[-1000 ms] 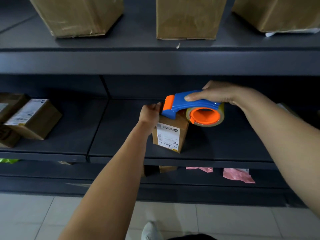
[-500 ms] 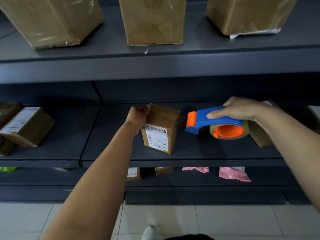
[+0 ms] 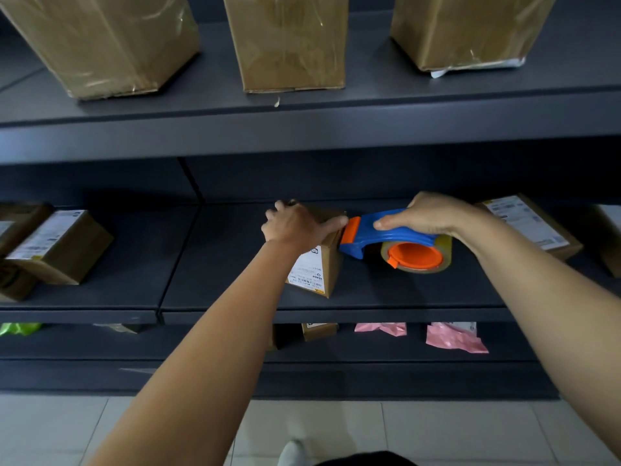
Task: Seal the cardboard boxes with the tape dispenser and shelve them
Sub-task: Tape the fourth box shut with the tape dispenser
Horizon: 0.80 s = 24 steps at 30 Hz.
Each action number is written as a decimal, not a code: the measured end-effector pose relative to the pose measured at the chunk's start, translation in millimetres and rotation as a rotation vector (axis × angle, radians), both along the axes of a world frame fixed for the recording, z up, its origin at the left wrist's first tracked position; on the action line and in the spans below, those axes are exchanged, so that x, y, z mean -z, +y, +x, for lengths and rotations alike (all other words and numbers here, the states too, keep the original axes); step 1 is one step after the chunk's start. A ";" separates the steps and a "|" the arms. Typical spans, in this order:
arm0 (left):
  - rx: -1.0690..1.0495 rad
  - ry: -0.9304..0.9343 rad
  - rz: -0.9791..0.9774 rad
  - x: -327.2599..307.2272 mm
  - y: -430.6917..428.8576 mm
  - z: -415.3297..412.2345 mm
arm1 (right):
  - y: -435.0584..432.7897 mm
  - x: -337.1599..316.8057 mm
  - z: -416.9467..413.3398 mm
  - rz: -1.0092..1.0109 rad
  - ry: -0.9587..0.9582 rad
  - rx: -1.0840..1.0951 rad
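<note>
Two crumpled pink bags (image 3: 453, 339) lie on the bottom shelf (image 3: 201, 344), lower right of centre. A green bag (image 3: 18, 328) peeks in at far left. Pale floor (image 3: 336, 428) tiles cross the bottom, with a white shoe (image 3: 291, 452) at bottom centre.

A blue tape dispenser (image 3: 400, 240) with an orange nose and orange hub, its roll translucent tan, sits at 3 o'clock. Beside it at centre is a brown small box (image 3: 316, 267) whose white label carries fine black print and a yellow corner mark. The shelving (image 3: 302, 129) is charcoal grey. The 11 o'clock carton (image 3: 107, 38), 12 o'clock carton (image 3: 289, 38) and 1 o'clock carton (image 3: 470, 28) are tan under glossy clear tape. The 9 o'clock parcel (image 3: 60, 247) and far 3 o'clock parcel (image 3: 531, 223) are brown with white, black-printed labels. Pink bags (image 3: 453, 341) show at 5 o'clock, a lime-green scrap (image 3: 18, 328) at 8. At 6 o'clock lie pale grey floor tiles (image 3: 437, 432) with darker grout lines and a white shoe (image 3: 292, 452).
</note>
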<state>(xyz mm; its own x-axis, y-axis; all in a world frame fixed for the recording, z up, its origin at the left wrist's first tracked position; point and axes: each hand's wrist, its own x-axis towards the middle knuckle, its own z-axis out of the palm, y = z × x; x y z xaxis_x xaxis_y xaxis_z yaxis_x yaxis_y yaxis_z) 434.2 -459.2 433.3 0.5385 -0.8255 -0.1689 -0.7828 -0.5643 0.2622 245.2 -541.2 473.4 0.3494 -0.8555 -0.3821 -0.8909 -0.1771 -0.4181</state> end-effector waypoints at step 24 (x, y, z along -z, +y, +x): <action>0.142 -0.095 0.196 0.8 -10.6 4.7 | 58.3 20.9 -39.3 0.115 -0.291 0.191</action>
<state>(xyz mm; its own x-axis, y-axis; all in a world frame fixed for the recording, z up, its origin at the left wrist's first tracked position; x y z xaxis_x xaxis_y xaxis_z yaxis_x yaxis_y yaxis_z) 438.9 -469.8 432.5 0.4404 -0.8505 -0.2875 -0.8739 -0.4795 0.0797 205.9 -482.8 452.5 0.2960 -0.8729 -0.3879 -0.7441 0.0439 -0.6667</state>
